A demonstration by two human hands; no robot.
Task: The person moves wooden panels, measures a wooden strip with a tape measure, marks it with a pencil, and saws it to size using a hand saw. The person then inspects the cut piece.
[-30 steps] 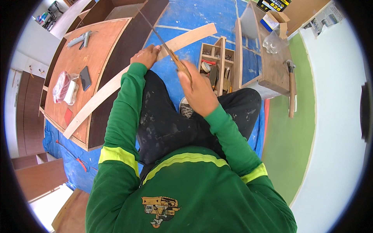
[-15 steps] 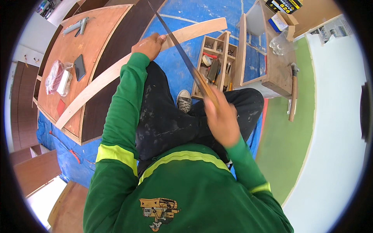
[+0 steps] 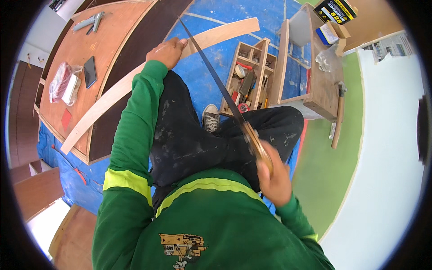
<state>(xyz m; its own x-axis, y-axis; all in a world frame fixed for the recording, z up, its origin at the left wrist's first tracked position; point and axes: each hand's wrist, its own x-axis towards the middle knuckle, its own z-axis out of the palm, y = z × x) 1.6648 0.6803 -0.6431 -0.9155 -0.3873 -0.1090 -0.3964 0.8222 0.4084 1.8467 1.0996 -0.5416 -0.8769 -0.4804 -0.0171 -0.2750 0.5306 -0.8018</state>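
My left hand (image 3: 167,51) presses down on a long curved strip of pale wood (image 3: 135,83) that runs from the lower left up to the top centre. My right hand (image 3: 273,176) grips the wooden handle of a handsaw (image 3: 216,81), pulled back close to my chest. The thin saw blade stretches from that hand up to the strip, crossing it just right of my left fingers. My legs in dark trousers and a grey shoe (image 3: 210,118) lie under the blade.
A brown curved board (image 3: 85,76) at left carries a phone, a plastic bag and a tool. A wooden toolbox (image 3: 245,81) with several tools sits at centre right, beside an open wooden box (image 3: 315,76) and a hammer (image 3: 337,117). Blue tarp covers the floor.
My right hand has drawn the saw back toward my body, from near the strip to beside my chest. My left hand stays on the strip.
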